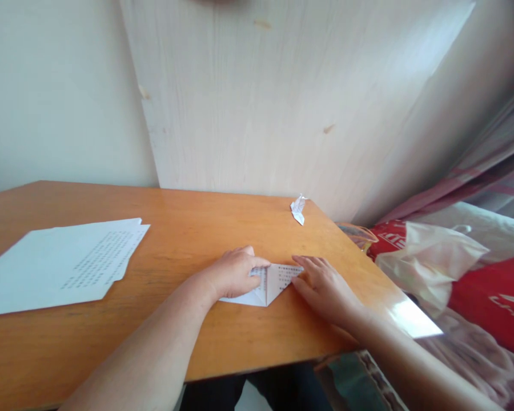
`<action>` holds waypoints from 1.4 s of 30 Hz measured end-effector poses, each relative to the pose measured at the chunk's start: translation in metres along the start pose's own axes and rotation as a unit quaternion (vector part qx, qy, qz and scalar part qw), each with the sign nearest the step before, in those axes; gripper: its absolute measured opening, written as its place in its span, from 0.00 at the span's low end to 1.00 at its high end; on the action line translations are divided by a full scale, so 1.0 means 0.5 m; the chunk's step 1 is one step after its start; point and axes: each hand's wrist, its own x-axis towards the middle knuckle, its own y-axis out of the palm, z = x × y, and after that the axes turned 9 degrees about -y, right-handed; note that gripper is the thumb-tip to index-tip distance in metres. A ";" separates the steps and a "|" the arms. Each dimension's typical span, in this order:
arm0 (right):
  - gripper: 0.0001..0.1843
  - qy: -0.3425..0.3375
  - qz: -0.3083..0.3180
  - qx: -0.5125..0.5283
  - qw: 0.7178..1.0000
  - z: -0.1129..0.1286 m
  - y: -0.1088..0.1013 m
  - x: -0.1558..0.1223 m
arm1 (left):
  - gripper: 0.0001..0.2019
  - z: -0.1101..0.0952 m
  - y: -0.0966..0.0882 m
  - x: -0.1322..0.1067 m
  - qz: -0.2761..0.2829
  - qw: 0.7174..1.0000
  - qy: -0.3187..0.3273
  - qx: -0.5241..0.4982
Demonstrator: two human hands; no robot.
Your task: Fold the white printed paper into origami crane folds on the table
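A small folded sheet of white paper [270, 288], printed with dark rows of characters and creased down its middle, lies on an orange-brown table [244, 342] under the left hand [239, 274] and right hand [323, 285], whose grip I cannot tell.

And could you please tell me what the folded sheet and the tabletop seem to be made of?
The folded sheet looks like matte white paper, with creases and printed characters. The tabletop looks glossy, perhaps varnished wood or laminate: orange-brown, with glare at right.
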 end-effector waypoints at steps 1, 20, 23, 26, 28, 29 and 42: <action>0.24 0.009 0.020 -0.008 1.000 -0.007 0.002 0.005 | 0.23 0.001 0.001 0.001 -0.004 1.000 0.001 0.001; 0.03 0.045 0.049 0.030 0.997 0.004 -0.021 0.003 | 0.19 -0.013 0.001 -0.008 -0.019 1.000 0.018 0.017; 0.07 0.010 0.047 0.033 0.998 0.008 -0.021 -0.008 | 0.19 -0.011 0.005 -0.005 -0.023 0.999 0.025 0.015; 0.12 0.011 0.053 0.033 0.998 0.008 -0.019 -0.015 | 0.19 -0.006 0.010 -0.001 -0.034 0.999 0.035 0.017; 0.13 0.017 0.053 0.037 0.998 0.007 -0.017 -0.017 | 0.19 -0.002 0.013 0.001 -0.045 0.998 0.040 0.019; 0.13 0.019 0.053 0.039 0.998 0.008 -0.017 -0.018 | 0.19 -0.001 0.015 0.002 -0.050 0.998 0.042 0.019; 0.12 -0.163 0.071 -0.145 0.973 0.004 -0.027 -0.005 | 0.21 -0.011 0.016 0.002 -0.083 0.995 0.056 0.003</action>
